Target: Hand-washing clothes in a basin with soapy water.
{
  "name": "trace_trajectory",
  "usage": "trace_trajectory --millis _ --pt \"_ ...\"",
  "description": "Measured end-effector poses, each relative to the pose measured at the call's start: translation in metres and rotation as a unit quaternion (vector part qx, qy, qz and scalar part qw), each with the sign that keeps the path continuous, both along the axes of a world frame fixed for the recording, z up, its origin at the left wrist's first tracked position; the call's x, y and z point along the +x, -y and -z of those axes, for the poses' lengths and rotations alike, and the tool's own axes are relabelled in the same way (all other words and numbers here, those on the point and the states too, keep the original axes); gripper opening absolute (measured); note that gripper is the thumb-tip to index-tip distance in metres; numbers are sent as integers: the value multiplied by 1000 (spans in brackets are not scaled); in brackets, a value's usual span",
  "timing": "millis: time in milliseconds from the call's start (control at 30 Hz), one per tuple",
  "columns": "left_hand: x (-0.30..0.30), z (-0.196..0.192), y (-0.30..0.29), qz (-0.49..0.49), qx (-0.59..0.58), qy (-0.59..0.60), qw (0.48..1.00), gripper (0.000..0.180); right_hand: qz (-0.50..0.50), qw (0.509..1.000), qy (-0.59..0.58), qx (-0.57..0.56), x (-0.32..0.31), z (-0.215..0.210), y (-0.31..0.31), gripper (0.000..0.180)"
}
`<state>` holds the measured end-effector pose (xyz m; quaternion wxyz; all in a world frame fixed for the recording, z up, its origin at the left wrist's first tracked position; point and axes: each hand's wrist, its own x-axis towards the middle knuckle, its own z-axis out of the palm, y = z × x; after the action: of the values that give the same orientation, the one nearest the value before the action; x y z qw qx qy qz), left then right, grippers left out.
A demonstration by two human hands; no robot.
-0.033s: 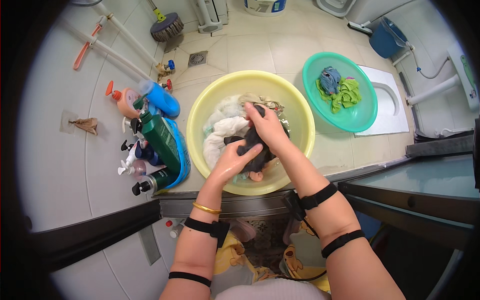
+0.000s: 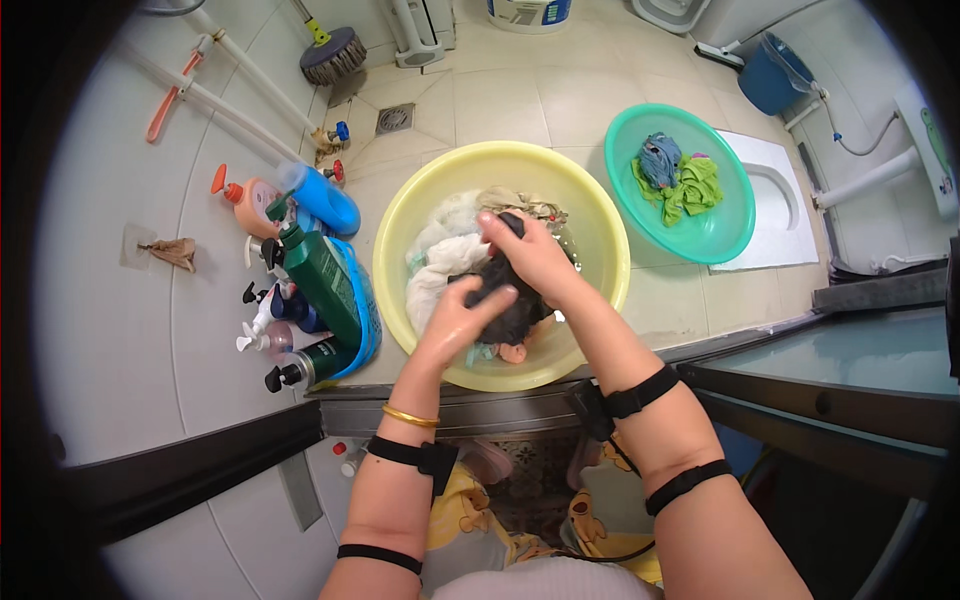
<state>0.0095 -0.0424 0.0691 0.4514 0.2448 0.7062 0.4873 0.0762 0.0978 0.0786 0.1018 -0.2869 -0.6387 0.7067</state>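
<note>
Over the pale yellow basin (image 2: 600,310), my right hand (image 2: 535,255) is closed round a bunched, wet black cloth (image 2: 512,318), part of which bulges up between thumb and fingers. My left hand (image 2: 462,318) is at the cloth's near-left side, its thumb and fingers spread apart against it. What kind of garment the cloth is cannot be made out. White laundry (image 2: 432,285) is heaped in the basin left of my hands, and a beige patterned piece (image 2: 520,203) lies beyond them. Below the black cloth a peach-coloured bit (image 2: 513,353) shows. Some water glints at the right.
A green basin (image 2: 738,225) with blue-grey and lime cloths stands at the right, by a white squat toilet (image 2: 785,210). On the left, a blue basket (image 2: 368,320) holds several pump bottles. A dark door track (image 2: 480,418) runs along the near side. A floor drain (image 2: 395,118) lies beyond.
My left hand's fingers have loosened and spread, and the cloth end that stuck out past them has slipped down. My right hand keeps its grip, shifted slightly left.
</note>
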Motion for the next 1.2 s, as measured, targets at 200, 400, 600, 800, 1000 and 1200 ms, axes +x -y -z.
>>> trace_trajectory --millis 200,400,600,800,1000,1200 --pt "-51 -27 22 -254 419 425 761 45 -184 938 81 283 34 31 -22 34" --pt "-50 21 6 -280 324 500 753 34 88 990 -73 81 13 19 4 34" --pt "1 36 -4 -181 266 571 755 40 73 916 -31 394 5 -5 74 33" --pt "11 55 -1 -163 377 477 777 39 121 862 -145 471 1 0 100 20" --pt "11 39 -27 -229 242 574 748 23 92 965 120 214 12 35 25 37" --pt "-41 24 6 -360 168 278 875 28 -180 969 128 -107 47 4 -22 34"
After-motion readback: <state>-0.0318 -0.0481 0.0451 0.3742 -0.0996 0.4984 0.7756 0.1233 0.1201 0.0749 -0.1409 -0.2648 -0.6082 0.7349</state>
